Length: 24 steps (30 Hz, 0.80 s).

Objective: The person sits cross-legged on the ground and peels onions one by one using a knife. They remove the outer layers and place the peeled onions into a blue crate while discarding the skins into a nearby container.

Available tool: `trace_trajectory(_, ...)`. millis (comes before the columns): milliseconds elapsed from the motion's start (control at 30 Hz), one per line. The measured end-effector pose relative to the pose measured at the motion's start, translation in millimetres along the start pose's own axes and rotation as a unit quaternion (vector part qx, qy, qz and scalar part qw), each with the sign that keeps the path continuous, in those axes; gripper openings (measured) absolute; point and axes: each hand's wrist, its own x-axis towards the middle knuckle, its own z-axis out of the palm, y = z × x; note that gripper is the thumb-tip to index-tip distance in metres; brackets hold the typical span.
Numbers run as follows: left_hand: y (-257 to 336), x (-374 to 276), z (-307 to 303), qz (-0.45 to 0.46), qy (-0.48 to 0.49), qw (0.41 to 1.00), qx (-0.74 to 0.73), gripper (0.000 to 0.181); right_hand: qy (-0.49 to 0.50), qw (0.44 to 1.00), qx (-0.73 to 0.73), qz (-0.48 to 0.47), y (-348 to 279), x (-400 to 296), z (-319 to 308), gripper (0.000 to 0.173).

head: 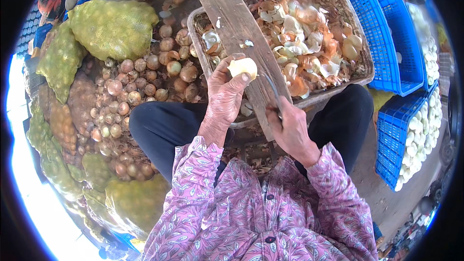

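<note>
Between the fingers and thumb of my left hand [227,92] is a pale peeled onion [243,69], held over the left edge of a wooden board [235,21]. My right hand [291,127] grips a small knife [272,88] by its handle, which the fingers mostly cover. The blade points up and left towards the onion, with its tip close to the onion's right side. Beneath both hands the board slants across a large tub [368,61] full of onion skins [301,36]. Small bits of peel [248,43] lie on the board.
Unpeeled onions [134,98] lie heaped at the left, by yellow-green mesh sacks [112,29] of onions. At the right are a blue plastic crate [406,50] on its side and another crate [389,141] with peeled onions [417,141]. My knees flank the tub's near edge.
</note>
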Motion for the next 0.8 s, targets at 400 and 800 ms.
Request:
trace_trajectory(400,-11,-10,-8,-0.053,0.018,0.995,-0.088,0.039,0.022,0.816,0.412,0.405,-9,25,1,0.011)
trace_trajectory(800,-1,-11,15,-0.139,-0.064,0.987,-0.043,0.055,0.052,0.83,0.478,0.282,0,51,-20,0.009)
